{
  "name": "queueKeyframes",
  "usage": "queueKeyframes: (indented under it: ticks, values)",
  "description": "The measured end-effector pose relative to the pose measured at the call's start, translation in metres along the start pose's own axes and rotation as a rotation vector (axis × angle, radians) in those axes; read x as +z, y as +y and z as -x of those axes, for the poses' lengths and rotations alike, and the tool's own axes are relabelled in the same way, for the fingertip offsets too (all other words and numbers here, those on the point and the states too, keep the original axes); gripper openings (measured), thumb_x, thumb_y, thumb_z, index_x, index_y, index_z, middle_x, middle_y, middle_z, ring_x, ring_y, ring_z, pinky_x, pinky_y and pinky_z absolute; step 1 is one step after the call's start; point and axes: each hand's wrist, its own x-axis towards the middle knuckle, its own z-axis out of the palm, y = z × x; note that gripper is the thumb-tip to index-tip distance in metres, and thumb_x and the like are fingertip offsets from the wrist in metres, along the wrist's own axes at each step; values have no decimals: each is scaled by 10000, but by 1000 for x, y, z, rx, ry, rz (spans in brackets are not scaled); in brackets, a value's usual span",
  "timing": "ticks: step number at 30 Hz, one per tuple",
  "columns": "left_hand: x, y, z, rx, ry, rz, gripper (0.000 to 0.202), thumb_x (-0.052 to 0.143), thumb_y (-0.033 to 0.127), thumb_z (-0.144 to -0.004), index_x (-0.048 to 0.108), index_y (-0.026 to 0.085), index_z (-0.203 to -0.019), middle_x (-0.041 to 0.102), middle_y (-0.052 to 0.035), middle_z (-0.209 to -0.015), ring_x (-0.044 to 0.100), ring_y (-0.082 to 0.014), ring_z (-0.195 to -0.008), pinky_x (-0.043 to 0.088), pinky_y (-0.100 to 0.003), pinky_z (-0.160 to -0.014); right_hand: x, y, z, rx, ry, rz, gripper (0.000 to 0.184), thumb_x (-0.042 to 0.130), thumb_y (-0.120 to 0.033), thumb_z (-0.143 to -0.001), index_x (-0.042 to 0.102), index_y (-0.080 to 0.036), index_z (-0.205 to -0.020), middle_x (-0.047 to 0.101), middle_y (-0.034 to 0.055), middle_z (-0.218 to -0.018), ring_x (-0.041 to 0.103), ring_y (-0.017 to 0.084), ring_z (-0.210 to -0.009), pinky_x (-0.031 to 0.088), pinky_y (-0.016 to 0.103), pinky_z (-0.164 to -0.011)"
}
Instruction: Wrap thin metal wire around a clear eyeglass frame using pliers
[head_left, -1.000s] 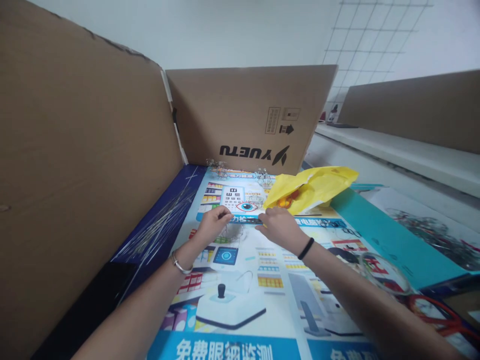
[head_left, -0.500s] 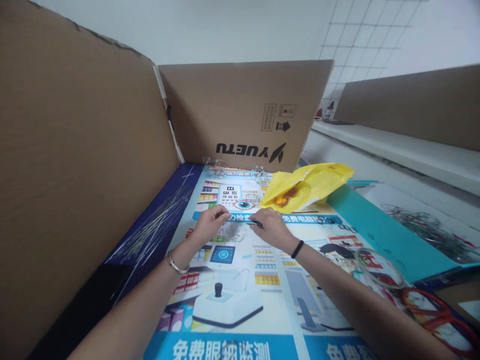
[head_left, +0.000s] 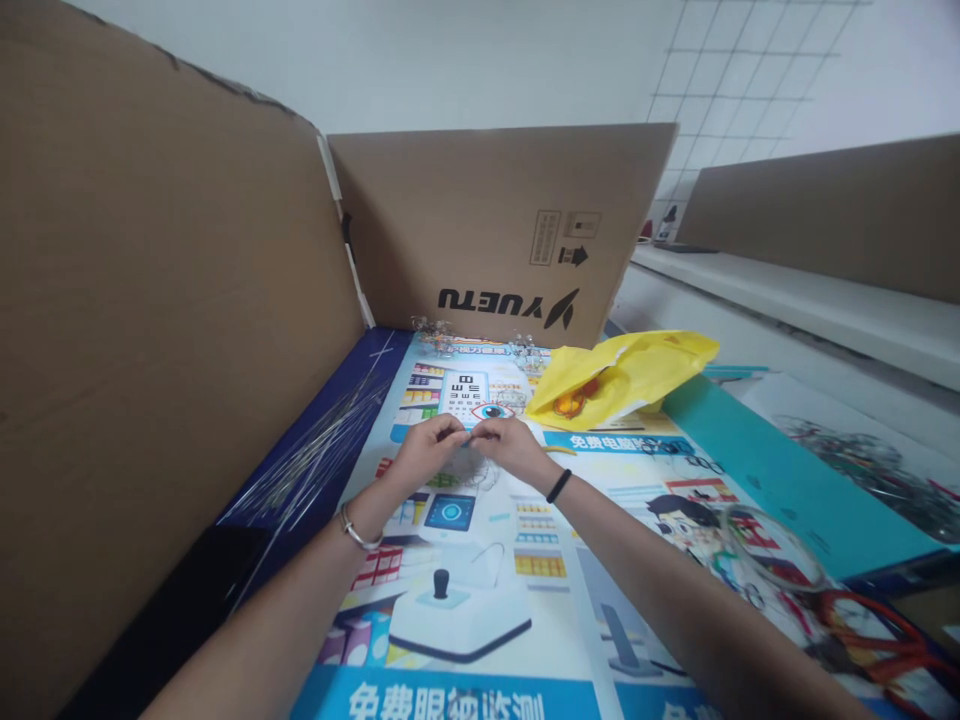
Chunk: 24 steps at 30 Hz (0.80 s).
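My left hand (head_left: 429, 447) and my right hand (head_left: 511, 446) meet fingertip to fingertip above the poster, both with fingers pinched. Whatever lies between the fingertips is too small to make out. Just below them, fine wire loops (head_left: 474, 474) show against the poster; I cannot tell whether they hang from the fingers or lie flat. A slim yellow strip (head_left: 559, 450) shows just behind my right hand, its other end hidden. Beyond the right hand rests a yellow bag (head_left: 637, 372) with an orange coil (head_left: 576, 400) at its mouth.
Cardboard panels (head_left: 480, 220) stand at the back and left. Long straight wires (head_left: 307, 455) lie along the left edge. Tangled wire pieces (head_left: 433, 335) sit at the back. To the right are a wire heap (head_left: 862, 465), a clear ring-shaped coil (head_left: 776, 545) and red-orange loops (head_left: 874, 635).
My right hand has moved left, so the fingertips of both hands now meet. The dark tool tip at my right fingers no longer shows. The view has shifted slightly.
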Motion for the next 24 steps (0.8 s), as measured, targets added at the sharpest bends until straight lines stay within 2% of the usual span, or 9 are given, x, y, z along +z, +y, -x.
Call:
queueKeyframes:
  ticks: [5, 8, 10, 16, 20, 24]
  values:
    - [-14, 7, -1, -45, -47, 52, 149, 530, 295, -749, 572, 152, -763, 546, 11, -690, 486, -111, -648, 383, -219, -610, 1, 2, 2, 18, 8, -101, 127, 537, -255, -702, 635, -175, -706, 603, -17, -648, 518, 109, -612, 372, 210, -561]
    - [-22, 2, 5, -118, -59, 62, 144, 528, 292, -732, 561, 152, -729, 520, 21, -641, 459, -105, -603, 373, -217, -576, -2, 6, 2, 34, 4, -162, 119, 552, -280, -698, 619, -181, -698, 587, -23, -657, 509, 106, -623, 386, 213, -580]
    - [-24, -3, 11, -167, -122, 31, 110, 546, 249, -696, 572, 144, -714, 535, 13, -654, 464, -109, -613, 377, -221, -582, -4, 9, 2, 65, 8, -198, 117, 561, -294, -693, 604, -185, -686, 567, -26, -650, 498, 104, -616, 397, 217, -576]
    - [-20, -8, 22, -228, -194, -5, 105, 516, 185, -678, 587, 141, -743, 563, 4, -678, 484, -108, -592, 386, -227, -563, -6, 6, 5, 227, -4, -335, 159, 560, -345, -696, 566, -190, -728, 495, -21, -633, 469, 94, -548, 416, 186, -427]
    - [-14, -3, 23, -257, -206, -3, 162, 523, 172, -663, 597, 136, -803, 585, -9, -698, 523, -122, -614, 407, -240, -583, -7, 2, 8, 269, -26, -421, 175, 581, -357, -682, 561, -190, -732, 495, -14, -673, 473, 101, -593, 451, 184, -417]
    - [-11, 0, 23, -276, -206, -31, 135, 538, 222, -680, 595, 127, -759, 574, -10, -672, 519, -126, -613, 409, -244, -590, -4, 3, 10, 285, -30, -501, 195, 584, -366, -681, 552, -187, -752, 495, -10, -722, 470, 105, -633, 484, 204, -428]
